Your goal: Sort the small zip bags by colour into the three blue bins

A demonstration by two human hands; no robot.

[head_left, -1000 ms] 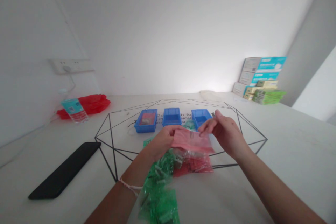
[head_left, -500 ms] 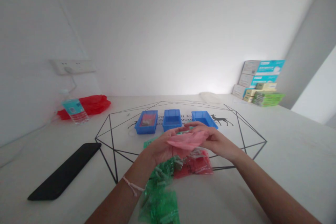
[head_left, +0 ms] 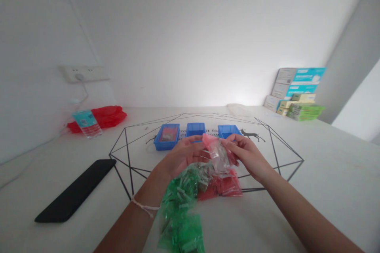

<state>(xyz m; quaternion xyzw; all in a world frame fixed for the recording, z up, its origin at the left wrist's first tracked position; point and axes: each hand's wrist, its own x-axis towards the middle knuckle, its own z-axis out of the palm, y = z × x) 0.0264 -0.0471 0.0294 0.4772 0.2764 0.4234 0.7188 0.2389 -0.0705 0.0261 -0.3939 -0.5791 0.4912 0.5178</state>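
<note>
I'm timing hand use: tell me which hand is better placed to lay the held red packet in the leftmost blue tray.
Left, probably: the left hand is at the left edge of the red packet and nearer the leftmost blue tray. The right hand pinches its other side but sits farther off.

Soft light brightens the plain white wall (head_left: 190,47) behind a white table (head_left: 320,182) with black line patterns.

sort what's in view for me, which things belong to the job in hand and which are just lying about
Likely in the job:
pink packet, in the right hand, left hand close by
green packets
red packets beneath the hands
three blue bins

Likely just lying about:
black slab
labelled bottle
red plastic bag
stacked boxes
</note>
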